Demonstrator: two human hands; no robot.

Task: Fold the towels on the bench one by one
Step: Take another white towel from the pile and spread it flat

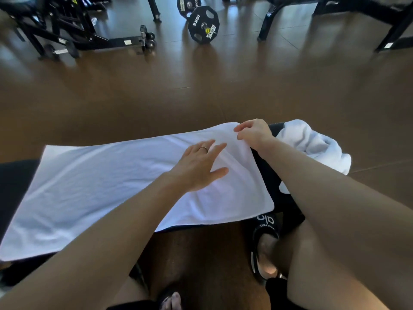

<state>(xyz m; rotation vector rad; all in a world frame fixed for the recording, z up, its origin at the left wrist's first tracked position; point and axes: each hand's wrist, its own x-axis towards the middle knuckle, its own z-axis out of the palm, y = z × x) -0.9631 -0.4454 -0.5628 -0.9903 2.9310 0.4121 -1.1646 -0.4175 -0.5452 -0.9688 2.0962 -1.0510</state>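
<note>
Across the dark worktop (pixel 15 175) a white towel (pixel 100 186) is spread; its 1 o'clock corner is pinched by the right hand (pixel 252 133) for folding, while it is pinned flat by the open-fingered left hand (pixel 199 166)

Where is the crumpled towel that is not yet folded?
In the head view the crumpled towel lies at the right end of the bench, just beyond the right hand and the spread towel.

The spread towel (pixel 100 186) lies on the bench (pixel 15 175); right of it a crumpled towel (pixel 312 142); beyond it a barbell (pixel 202 24)
</note>
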